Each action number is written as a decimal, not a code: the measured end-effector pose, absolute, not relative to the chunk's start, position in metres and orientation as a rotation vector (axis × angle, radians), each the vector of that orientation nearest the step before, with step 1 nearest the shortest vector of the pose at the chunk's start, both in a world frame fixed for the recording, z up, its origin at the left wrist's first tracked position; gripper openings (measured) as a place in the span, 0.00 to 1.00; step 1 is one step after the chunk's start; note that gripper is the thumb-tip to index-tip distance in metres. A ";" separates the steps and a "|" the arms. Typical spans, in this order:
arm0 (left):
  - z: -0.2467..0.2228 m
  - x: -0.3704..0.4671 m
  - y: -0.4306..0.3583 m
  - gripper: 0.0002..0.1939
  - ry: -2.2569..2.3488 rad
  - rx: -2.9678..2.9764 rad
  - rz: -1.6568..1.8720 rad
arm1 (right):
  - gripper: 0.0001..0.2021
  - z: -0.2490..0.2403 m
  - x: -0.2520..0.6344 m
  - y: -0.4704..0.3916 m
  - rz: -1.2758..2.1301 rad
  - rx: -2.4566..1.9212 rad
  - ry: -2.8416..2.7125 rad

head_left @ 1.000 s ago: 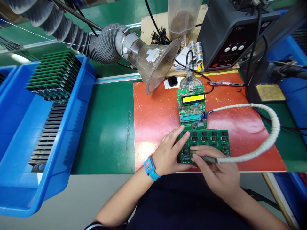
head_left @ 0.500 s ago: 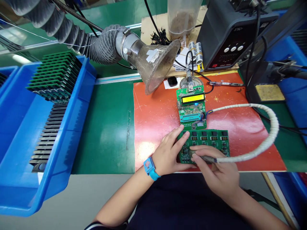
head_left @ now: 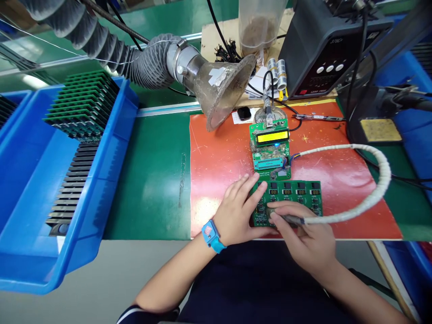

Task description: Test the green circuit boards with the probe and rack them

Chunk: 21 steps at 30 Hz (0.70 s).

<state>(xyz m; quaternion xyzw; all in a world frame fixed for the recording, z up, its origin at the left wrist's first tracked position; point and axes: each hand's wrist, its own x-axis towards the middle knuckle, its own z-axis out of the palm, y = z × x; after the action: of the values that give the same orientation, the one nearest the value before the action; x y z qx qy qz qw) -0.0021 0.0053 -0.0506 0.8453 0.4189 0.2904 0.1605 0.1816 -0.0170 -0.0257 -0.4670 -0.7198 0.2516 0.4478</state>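
Note:
A green circuit board panel (head_left: 308,203) with a row of small digit displays lies on the red mat near the table's front edge. My left hand (head_left: 236,210) rests over its left end, fingers stretched out, with the thumb along the lower edge. Between the fingertips of my right hand (head_left: 308,236) is a dark-handled probe (head_left: 293,219), pressed down against the left part of the panel; its tip is hidden. A white-wrapped cable (head_left: 380,189) loops from the probe to a programmer board (head_left: 272,150) with a lit yellow screen and a teal socket, just beyond the panel.
A blue bin (head_left: 114,148) at left holds upright green boards (head_left: 83,101) in a black slotted rack. A fume extractor hood (head_left: 226,92) hangs over the mat. A soldering station (head_left: 324,54) and a soldering iron stand with a yellow sponge (head_left: 381,129) are at right.
The whole view has shifted slightly. My hands, the probe and the panel keep nearly the same places relative to each other.

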 end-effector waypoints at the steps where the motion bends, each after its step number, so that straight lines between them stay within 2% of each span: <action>1: -0.048 -0.002 0.006 0.50 1.210 2.426 0.812 | 0.06 -0.025 0.182 -0.017 0.620 -1.156 -1.782; 7: -0.039 -0.002 0.011 0.47 1.224 2.458 0.813 | 0.04 -0.024 0.185 -0.017 0.659 -1.215 -1.769; 11: -0.039 -0.002 0.013 0.51 1.178 2.459 0.890 | 0.03 -0.021 0.185 -0.019 0.732 -1.240 -1.703; 16: -0.034 -0.005 0.015 0.57 1.127 2.418 0.976 | 0.05 -0.006 0.197 -0.029 0.984 -1.227 -1.303; 21: -0.025 -0.046 0.011 0.55 1.269 2.385 0.967 | 0.06 0.000 0.238 -0.022 0.933 -1.236 -0.982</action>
<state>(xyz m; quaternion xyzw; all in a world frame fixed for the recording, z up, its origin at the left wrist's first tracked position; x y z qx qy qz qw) -0.0459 0.0108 -0.0245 0.8235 0.4382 0.3340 0.1353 0.2378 -0.0225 -0.0003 -0.5348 -0.4249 0.4040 0.6084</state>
